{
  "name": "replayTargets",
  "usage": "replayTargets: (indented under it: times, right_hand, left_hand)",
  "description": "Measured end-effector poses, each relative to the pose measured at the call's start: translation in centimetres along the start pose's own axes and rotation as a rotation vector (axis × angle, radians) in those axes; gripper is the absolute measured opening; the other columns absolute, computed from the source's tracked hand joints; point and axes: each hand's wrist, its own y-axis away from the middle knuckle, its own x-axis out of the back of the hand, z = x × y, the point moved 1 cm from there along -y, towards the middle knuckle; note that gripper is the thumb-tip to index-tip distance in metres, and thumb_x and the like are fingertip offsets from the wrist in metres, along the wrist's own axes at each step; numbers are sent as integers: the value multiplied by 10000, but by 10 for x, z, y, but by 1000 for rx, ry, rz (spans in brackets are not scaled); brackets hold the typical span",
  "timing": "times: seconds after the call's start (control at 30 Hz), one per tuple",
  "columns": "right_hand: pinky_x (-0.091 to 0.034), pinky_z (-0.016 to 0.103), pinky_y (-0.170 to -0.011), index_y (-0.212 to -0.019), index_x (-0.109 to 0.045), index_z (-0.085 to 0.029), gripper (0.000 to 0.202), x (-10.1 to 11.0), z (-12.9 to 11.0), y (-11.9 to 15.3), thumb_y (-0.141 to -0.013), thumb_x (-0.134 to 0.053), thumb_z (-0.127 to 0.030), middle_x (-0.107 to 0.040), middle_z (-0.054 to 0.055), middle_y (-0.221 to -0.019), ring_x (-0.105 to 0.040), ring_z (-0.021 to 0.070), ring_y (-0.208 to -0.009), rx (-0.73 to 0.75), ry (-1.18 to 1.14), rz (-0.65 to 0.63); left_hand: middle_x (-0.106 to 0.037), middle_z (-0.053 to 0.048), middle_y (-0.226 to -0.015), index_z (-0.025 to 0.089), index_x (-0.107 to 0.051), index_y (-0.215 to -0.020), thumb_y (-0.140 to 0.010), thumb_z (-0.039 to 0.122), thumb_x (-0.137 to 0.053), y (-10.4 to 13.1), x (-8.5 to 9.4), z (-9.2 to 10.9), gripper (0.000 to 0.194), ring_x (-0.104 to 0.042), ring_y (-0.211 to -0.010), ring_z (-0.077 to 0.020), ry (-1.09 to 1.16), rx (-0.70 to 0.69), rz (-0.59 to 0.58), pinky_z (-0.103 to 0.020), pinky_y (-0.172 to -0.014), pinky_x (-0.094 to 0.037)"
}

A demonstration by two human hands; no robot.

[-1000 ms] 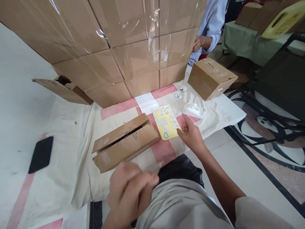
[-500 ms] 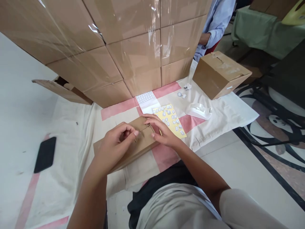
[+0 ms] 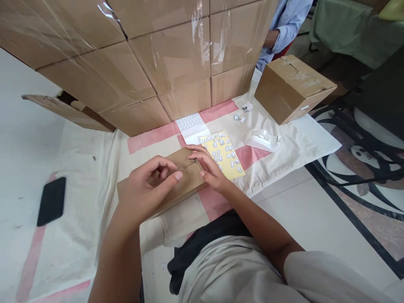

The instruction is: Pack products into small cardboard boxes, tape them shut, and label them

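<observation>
A flat brown cardboard box (image 3: 179,189) lies on the cloth in front of me, a seam showing at its right end. My left hand (image 3: 151,181) is over the box's left part, thumb and forefinger brought close in a pinch. Whatever may be between those fingertips is too small to make out. My right hand (image 3: 210,168) holds the box's right end, with fingers across the top and the thumb at the near edge. Just past that hand lies a yellow sheet (image 3: 225,147) bearing several small white labels. Behind it is a white label sheet (image 3: 191,130).
Taped cardboard boxes (image 3: 170,63) are stacked high behind the work area. A white tape dispenser (image 3: 262,140), paper scraps (image 3: 247,107) and another box (image 3: 293,90) are at right. A black phone-like slab (image 3: 52,201) lies left. Another person's sleeve (image 3: 288,29) shows behind.
The view has shifted a little, so the scene sits further left and up. My left fingertips have moved slightly right over the box. My right hand stays at the box's end, its fingers lying flatter.
</observation>
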Motion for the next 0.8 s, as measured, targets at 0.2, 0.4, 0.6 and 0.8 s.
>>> replayTargets:
  times: [0.2,0.4,0.6,0.8]
  right_hand:
    - [-322,553,-1225,-1282,-547,-297,529,-1,2,1,-974,-444,-715,-446,104,-1579,-372,316,-1507,-18,-3,-5]
    - [-321,543,-1228,-1273,-547,-292,519,-2,2,0,-970,-464,-705,-441,112,-1575,-376,316,-1505,-11,-46,2]
    - [-313,574,-1224,-1265,-561,-294,446,-3,3,0,-984,-488,-632,-473,101,-1545,-408,322,-1472,39,-51,30]
    - [-321,584,-1224,-1258,-559,-303,460,-2,3,0,-977,-477,-658,-470,98,-1548,-397,322,-1483,14,-52,27]
  left_hand:
    - [-511,30,-692,223,-664,-829,-862,542,-646,-4,-10,10,322,-459,-653,-132,31,100,-131,-277,-635,-377]
    - [-480,49,-660,239,-645,-853,-875,545,-632,-11,-17,4,307,-444,-631,-130,-160,55,-62,-286,-621,-350]
    - [-527,48,-696,264,-632,-941,-886,494,-613,-14,-22,8,237,-506,-651,-151,-393,43,-44,-300,-616,-330]
    - [-612,-11,-902,260,-619,-1185,-883,548,-637,-16,-22,5,417,-587,-839,-220,-563,-3,19,-339,-712,-386]
